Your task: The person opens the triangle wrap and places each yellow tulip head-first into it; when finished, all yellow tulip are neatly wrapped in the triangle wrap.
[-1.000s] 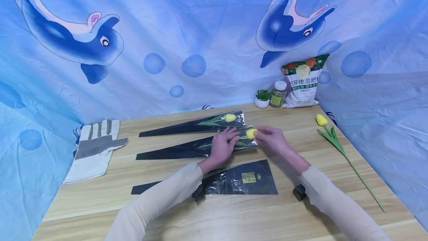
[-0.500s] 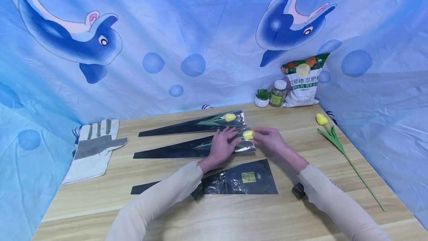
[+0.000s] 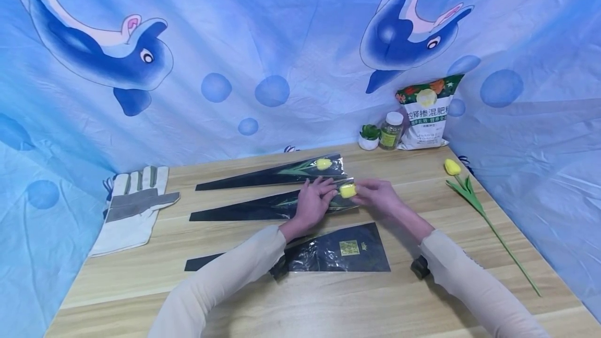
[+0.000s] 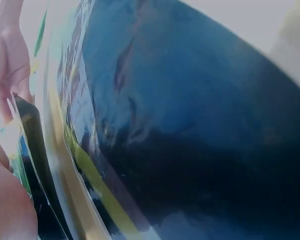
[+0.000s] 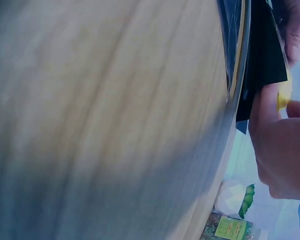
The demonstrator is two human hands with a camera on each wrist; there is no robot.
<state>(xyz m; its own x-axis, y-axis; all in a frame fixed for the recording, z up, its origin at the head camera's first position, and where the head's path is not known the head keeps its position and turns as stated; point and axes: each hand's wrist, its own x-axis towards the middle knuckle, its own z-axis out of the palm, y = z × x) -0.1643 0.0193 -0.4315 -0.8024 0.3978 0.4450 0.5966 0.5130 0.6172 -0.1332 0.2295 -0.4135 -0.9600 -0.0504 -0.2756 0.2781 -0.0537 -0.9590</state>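
A black tapered flower sleeve with a clear front lies in the middle row, its wide end to the right. My left hand rests on it, fingers spread across the film. Inside runs the green stem of a yellow tulip, whose bloom is at the sleeve's wide opening. My right hand pinches that bloom between thumb and fingers. In the right wrist view those fingertips meet at the yellow tulip, beside the sleeve's black edge. The left forearm passes over another black sleeve in front.
Behind lies a sleeve holding a tulip. A loose yellow tulip lies at the right. A work glove is at the left. At the back stand a small potted succulent, a jar and a fertilizer bag.
The tulip's bloom has moved slightly left, further into the middle sleeve, and my right hand has gone with it. My left hand has stayed in place on the film.
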